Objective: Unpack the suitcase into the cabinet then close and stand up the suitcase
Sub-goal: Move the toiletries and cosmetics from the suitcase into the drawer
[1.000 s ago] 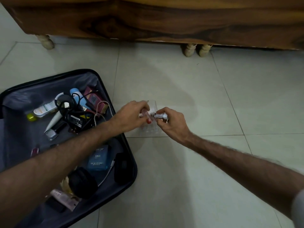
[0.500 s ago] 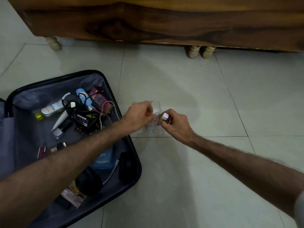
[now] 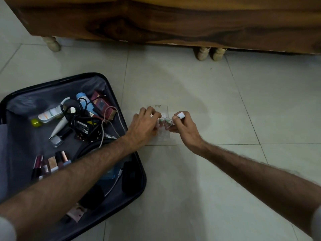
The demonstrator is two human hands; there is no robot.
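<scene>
A home room: pale tiled floor (image 3: 191, 188), wooden cabinet (image 3: 173, 20) on turned legs, open suitcase (image 3: 111, 80).

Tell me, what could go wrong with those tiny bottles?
The right hand pinches a small white-capped bottle over a clear tray on the floor; it might slip and roll across the tiles. The left hand is crowded against the tray, so it could knock other bottles over. The suitcase is still full, and its cables may snag things.

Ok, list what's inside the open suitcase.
In the suitcase: a black charger with tangled cables, a yellow-capped bottle, a maroon box and small cosmetic bottles. The left forearm covers more items.
</scene>
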